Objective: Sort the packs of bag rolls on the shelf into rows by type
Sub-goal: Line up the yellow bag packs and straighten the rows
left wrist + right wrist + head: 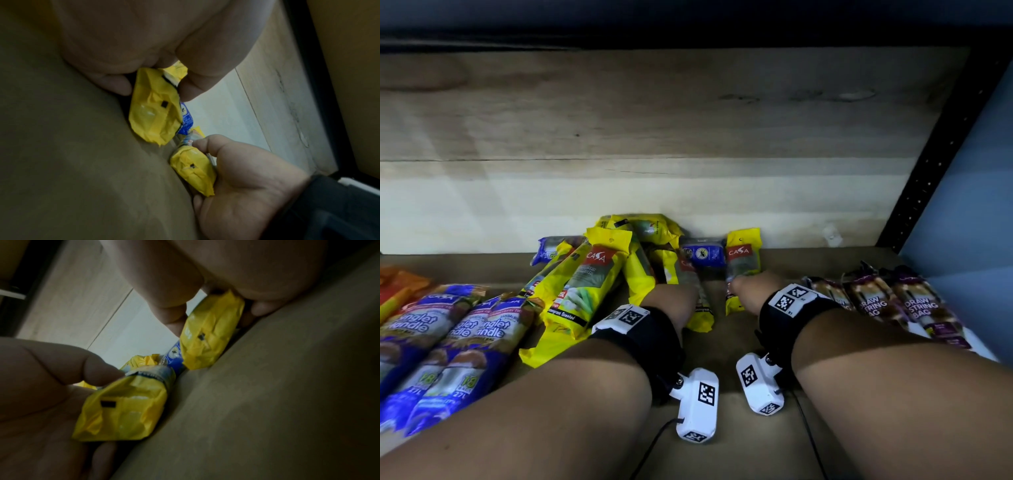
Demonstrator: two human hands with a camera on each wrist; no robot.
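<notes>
Two yellow Casa packs lie lengthwise on the brown shelf (756,445). My left hand (674,298) grips the near part of the left yellow pack (700,320); in the left wrist view that hand (154,89) pinches the pack (154,113) between thumb and fingers. My right hand (748,286) holds the right yellow pack (743,257); in the right wrist view this hand (216,316) has fingers curled round it (209,337). A small blue pack (703,253) lies between them against the back wall.
A heap of yellow packs (592,284) lies left of my hands. Blue singlet-handle packs (448,335) and orange packs (400,284) fill the left. Purple drawstring-bag packs (914,308) lie at the right by the black post (928,164). A wooden back panel (654,192) closes the shelf.
</notes>
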